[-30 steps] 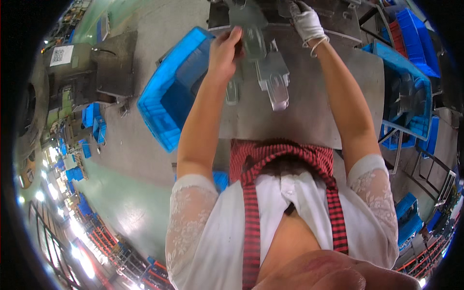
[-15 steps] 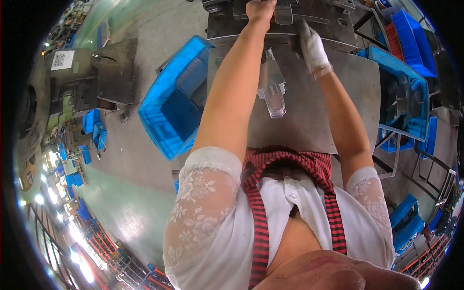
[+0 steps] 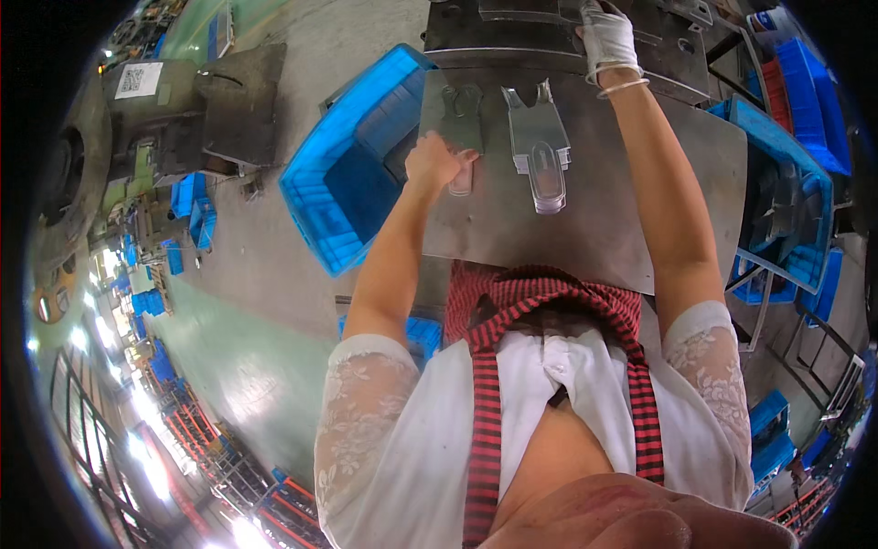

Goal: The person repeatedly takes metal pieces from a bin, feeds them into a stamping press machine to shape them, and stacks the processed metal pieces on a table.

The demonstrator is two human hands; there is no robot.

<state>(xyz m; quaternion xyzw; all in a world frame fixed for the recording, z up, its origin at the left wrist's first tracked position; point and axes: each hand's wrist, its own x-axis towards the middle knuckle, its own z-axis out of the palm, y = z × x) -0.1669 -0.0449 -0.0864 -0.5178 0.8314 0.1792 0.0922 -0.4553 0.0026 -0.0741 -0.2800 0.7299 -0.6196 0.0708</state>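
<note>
My bare left hand (image 3: pixel 437 163) is closed at the side of a flat grey metal plate (image 3: pixel 465 114), which lies at or just above the left edge of the metal table. The plate's far end is forked and its near end narrow and rounded. To its right sits a small stack of similar metal plates (image 3: pixel 538 133), forks pointing away from me. My right hand (image 3: pixel 609 41), in a white glove, reaches to the dark steel die block (image 3: pixel 512 38) beyond the table. Its fingertips lie at the picture's upper edge, so their grip is unclear.
A blue crate (image 3: pixel 306 206) stands against the table's left side. On the right, another blue crate (image 3: pixel 819 206) holds dark metal parts, with more blue bins (image 3: pixel 809 101) behind it. A metal frame (image 3: pixel 754 306) stands below that crate.
My left hand has come back from the die block to the table's left side and now has a metal plate. My right hand has moved farther away, up to the die block.
</note>
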